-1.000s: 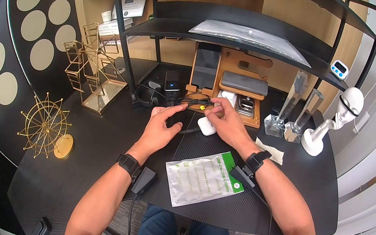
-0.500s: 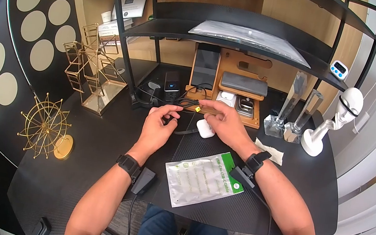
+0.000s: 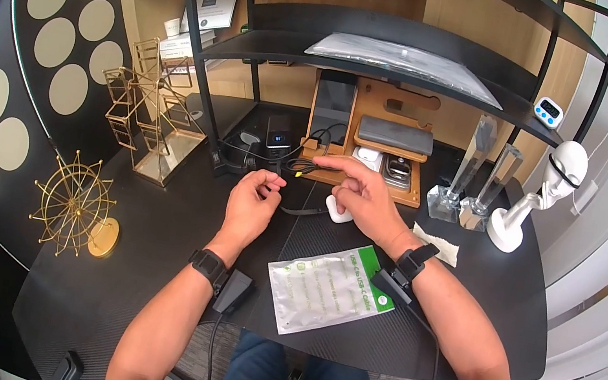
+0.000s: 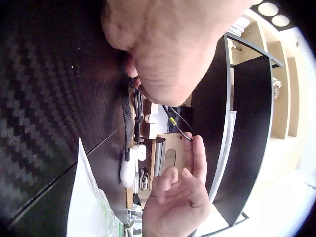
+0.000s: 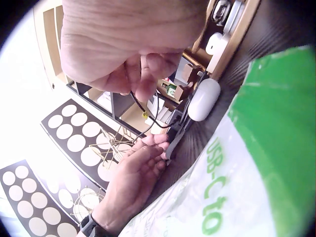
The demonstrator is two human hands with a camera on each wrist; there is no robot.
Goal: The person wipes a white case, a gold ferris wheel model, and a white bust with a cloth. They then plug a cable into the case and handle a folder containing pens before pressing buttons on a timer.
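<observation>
A thin black cable (image 3: 295, 163) with a small yellow tag (image 5: 145, 115) lies looped at the front of the wooden stand. My right hand (image 3: 367, 200) pinches a strand of it between thumb and fingers, index finger reaching left. To the left, my left hand (image 3: 250, 201) has its fingers curled with thumb against them, dark cable (image 4: 133, 83) right at the fingertips. What those fingertips hold is mostly hidden by the hand. Below the right hand sits a white earbud case (image 5: 204, 100), its dark strap (image 3: 302, 212) running left.
A silver and green cable pouch (image 3: 320, 288) lies in front on the black desk. Behind stand a wooden organizer (image 3: 413, 179), a black power bank (image 3: 279, 132) and a black shelf frame (image 3: 263, 44). Crystal pillars (image 3: 474, 169) and a white head figure (image 3: 506, 226) stand right, gold wheel ornaments (image 3: 75, 201) left.
The yellow tag and the cable loops have shifted left. My right index finger has moved left with them. The left hand has drawn slightly back, its fingers curling more.
</observation>
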